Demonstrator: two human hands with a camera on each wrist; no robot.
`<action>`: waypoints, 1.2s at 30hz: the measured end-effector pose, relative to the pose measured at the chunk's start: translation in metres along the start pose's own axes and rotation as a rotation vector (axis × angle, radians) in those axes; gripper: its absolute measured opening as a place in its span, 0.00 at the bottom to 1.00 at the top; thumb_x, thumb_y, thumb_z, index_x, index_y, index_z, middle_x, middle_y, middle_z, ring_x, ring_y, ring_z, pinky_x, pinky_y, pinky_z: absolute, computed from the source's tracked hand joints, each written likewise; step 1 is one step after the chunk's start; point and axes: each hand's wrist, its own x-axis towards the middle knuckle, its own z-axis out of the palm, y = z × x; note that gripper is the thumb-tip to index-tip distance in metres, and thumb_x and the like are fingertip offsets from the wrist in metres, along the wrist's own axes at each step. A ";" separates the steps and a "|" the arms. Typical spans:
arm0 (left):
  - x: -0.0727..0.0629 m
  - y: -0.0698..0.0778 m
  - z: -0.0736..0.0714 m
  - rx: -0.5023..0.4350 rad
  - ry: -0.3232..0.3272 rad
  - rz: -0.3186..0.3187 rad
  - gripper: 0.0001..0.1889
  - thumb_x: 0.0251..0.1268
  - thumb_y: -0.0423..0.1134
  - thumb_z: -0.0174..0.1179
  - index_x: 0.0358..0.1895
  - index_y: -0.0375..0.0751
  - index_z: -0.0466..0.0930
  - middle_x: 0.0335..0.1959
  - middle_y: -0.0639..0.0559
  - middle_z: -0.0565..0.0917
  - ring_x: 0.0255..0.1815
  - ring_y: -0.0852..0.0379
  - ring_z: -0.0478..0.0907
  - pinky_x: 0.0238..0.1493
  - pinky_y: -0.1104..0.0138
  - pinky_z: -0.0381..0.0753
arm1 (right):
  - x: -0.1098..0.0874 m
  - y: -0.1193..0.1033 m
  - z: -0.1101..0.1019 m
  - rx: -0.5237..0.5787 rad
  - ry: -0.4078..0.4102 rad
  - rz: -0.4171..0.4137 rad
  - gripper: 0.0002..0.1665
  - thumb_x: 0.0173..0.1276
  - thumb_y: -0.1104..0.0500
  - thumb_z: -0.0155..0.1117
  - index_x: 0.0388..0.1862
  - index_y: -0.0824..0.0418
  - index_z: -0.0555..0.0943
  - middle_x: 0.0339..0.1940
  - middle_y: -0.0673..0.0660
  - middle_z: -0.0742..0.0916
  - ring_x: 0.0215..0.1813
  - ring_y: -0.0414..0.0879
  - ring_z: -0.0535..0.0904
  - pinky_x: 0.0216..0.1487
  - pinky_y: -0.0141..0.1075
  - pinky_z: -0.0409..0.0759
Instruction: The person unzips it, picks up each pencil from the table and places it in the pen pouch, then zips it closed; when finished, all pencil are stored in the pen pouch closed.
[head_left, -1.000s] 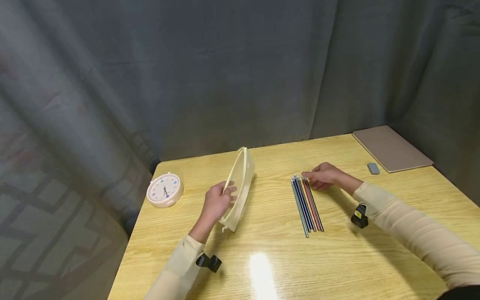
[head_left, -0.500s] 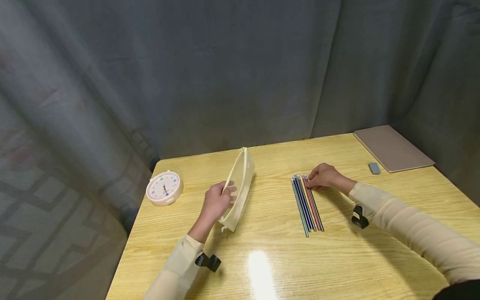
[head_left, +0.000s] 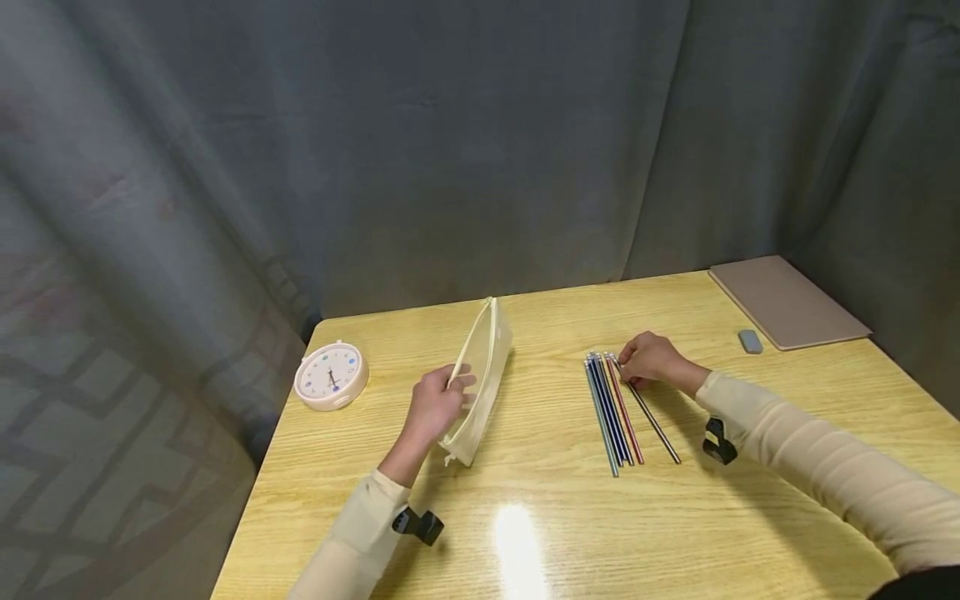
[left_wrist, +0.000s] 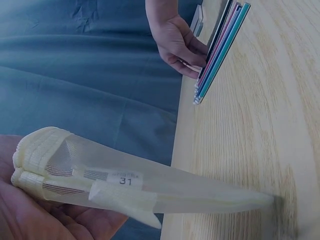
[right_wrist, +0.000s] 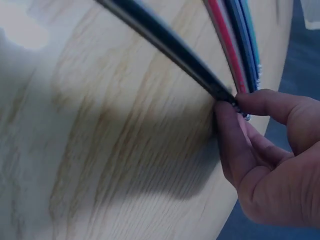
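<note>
My left hand (head_left: 438, 398) holds a pale yellow mesh zip pouch (head_left: 487, 392) by one side of its mouth, and the pouch gapes toward the left. In the left wrist view the mesh pouch (left_wrist: 165, 187) shows a printed label. My right hand (head_left: 651, 360) pinches a dark pencil (head_left: 660, 429) near its upper end between thumb and fingertips. That pencil (right_wrist: 170, 47) slants away from the row in the right wrist view. Just left of it, several blue, teal and red pencils (head_left: 611, 417) lie side by side on the table.
A pink round clock (head_left: 330, 377) lies at the left of the wooden table (head_left: 555, 517). On the right are a grey eraser (head_left: 750, 341) and a brown notebook (head_left: 789, 302). A dark curtain (head_left: 480, 150) hangs behind the table.
My right hand has reached the row's right edge and pinched the dark pencil, whose lower end has swung right, away from the others. The left hand and pouch have stayed put.
</note>
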 end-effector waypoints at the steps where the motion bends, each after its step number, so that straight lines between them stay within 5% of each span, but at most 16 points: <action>1: 0.000 0.000 0.000 -0.001 0.003 0.001 0.20 0.78 0.31 0.46 0.66 0.26 0.77 0.57 0.34 0.85 0.49 0.39 0.88 0.45 0.56 0.90 | -0.001 0.000 -0.001 0.007 -0.008 0.003 0.20 0.61 0.71 0.67 0.51 0.80 0.80 0.39 0.68 0.87 0.28 0.45 0.87 0.33 0.39 0.90; 15: -0.003 0.005 0.001 0.010 0.006 0.008 0.21 0.79 0.32 0.46 0.66 0.26 0.76 0.58 0.34 0.85 0.51 0.38 0.87 0.47 0.55 0.90 | -0.005 -0.034 -0.036 0.399 -0.085 -0.024 0.45 0.72 0.71 0.60 0.82 0.74 0.51 0.32 0.52 0.86 0.29 0.38 0.84 0.38 0.33 0.89; 28: -0.002 0.007 0.003 0.011 0.014 0.011 0.21 0.78 0.32 0.47 0.66 0.27 0.77 0.58 0.34 0.85 0.49 0.40 0.88 0.46 0.57 0.90 | -0.019 -0.094 -0.026 0.598 -0.116 -0.173 0.41 0.76 0.71 0.55 0.83 0.68 0.53 0.43 0.56 0.82 0.38 0.36 0.85 0.50 0.33 0.88; 36: -0.002 0.007 0.005 0.008 0.017 0.002 0.20 0.78 0.32 0.47 0.65 0.27 0.78 0.57 0.35 0.86 0.48 0.41 0.88 0.45 0.57 0.90 | -0.025 -0.131 -0.007 0.717 -0.131 -0.197 0.40 0.76 0.73 0.54 0.83 0.66 0.55 0.45 0.56 0.82 0.39 0.36 0.86 0.46 0.31 0.88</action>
